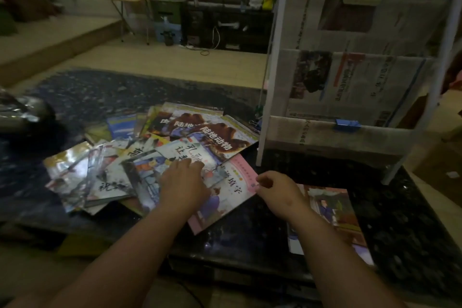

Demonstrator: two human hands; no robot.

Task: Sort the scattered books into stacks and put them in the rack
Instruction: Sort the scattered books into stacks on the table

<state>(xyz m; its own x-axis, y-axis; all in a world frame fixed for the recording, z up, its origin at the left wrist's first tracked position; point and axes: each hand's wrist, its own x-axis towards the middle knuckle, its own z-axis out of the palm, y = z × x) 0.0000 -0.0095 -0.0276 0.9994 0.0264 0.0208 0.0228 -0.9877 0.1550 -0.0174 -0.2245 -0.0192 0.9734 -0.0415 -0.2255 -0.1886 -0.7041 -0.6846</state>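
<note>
Obs: a scattered heap of thin glossy picture books (120, 172) lies on the dark speckled stone counter (400, 220), left of centre. The white-framed tiered rack lined with newspaper (350, 87) stands at the counter's far right, just beside the heap. A flat stack of colourful books (335, 207) lies near right, partly under your right forearm.

Hands: your left hand (182, 182) lies flat on the heap, fingers straight, pressing on a white-and-blue illustrated book (180, 154). Your right hand (277, 190) has its fingers curled and pinches the right edge of a thin pink-covered book (237, 190). That book sits at the heap's near edge, its upper part tucked under the white-and-blue one.

Step (judged): freeing the pink book to move it onto the stack.

Method:
- Press the left palm down so the covers above do not slide along with it; they look slick.
- Pull the pink book low and flat toward the stack rather than lifting it by the edge. A pinch that far out will likely let a thin book droop or bend.
- Once it is free, take a deeper grip along the spine.
- Square it to the stack's edges before you let go.

Risk: the heap fans leftward, so a jerk could push books toward the counter's edge.
</note>
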